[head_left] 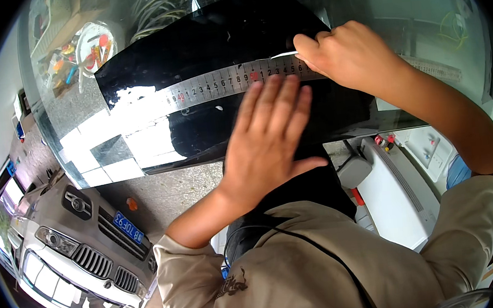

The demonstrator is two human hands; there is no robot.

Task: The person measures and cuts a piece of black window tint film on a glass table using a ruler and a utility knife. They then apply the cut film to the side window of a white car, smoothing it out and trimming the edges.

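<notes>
A long steel ruler (pixel 217 85) lies across a glossy black sheet (pixel 190 48) on a glass tabletop. My left hand (pixel 267 134) is flat and open, its fingertips pressing on the ruler's near edge. Just beyond the ruler, my right hand (pixel 350 54) is closed around a thin, pale knife-like tool (pixel 285 54). Its narrow tip points left, close to the ruler's far edge. Most of the tool is hidden inside my fist. Light reflects strongly off the sheet's left part. Small pale flecks dot the sheet.
At the back left, a white round container (pixel 95 45) with colourful items shows, beside coiled pale hoses (pixel 159 9). Another clear ruler (pixel 432 68) lies right of my forearm. A parked silver car (pixel 85 250) stands lower left. A white cabinet-like unit (pixel 393 191) stands below the table on the right.
</notes>
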